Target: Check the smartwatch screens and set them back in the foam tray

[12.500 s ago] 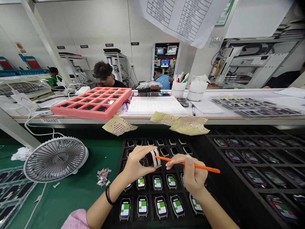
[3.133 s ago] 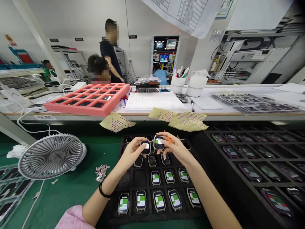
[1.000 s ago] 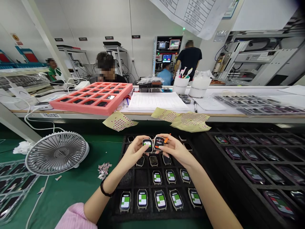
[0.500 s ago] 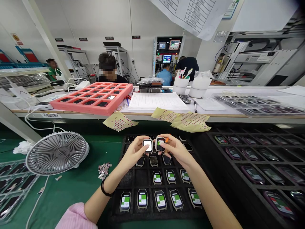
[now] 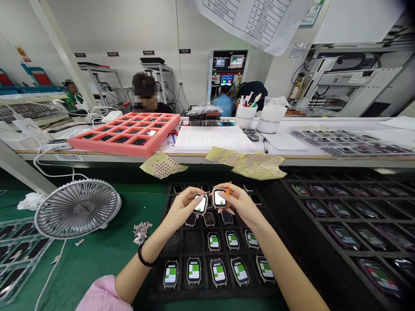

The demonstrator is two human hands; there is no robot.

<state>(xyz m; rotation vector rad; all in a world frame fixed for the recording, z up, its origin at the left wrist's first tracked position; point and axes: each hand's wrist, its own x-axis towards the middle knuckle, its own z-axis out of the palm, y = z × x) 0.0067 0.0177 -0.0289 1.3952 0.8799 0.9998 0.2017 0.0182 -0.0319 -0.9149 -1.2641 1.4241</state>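
Observation:
My left hand (image 5: 184,206) grips a smartwatch body (image 5: 200,204) with a mostly white lit screen, the thumb on its face. A second smartwatch body (image 5: 219,198), white with a patch of green, is held in my right hand (image 5: 240,201). An orange stick-like thing (image 5: 228,187) pokes up by the right fingers; its lower end is hidden. Both watches are side by side above a black foam tray (image 5: 192,238). In the tray's near rows lie several watch bodies (image 5: 218,271) with green and white screens; those behind them have dark screens.
A grey fan (image 5: 78,208) and small label scraps (image 5: 141,232) are on the green mat at left. Another black tray (image 5: 327,218) of watches lies right. On the shelf ahead are a pink foam tray (image 5: 145,147), papers (image 5: 212,137) and white cups (image 5: 245,115). Co-workers are beyond.
The left watch has dropped slightly and tilted, and green now shows on its white screen. The right watch's screen has turned from green and dark to mostly white.

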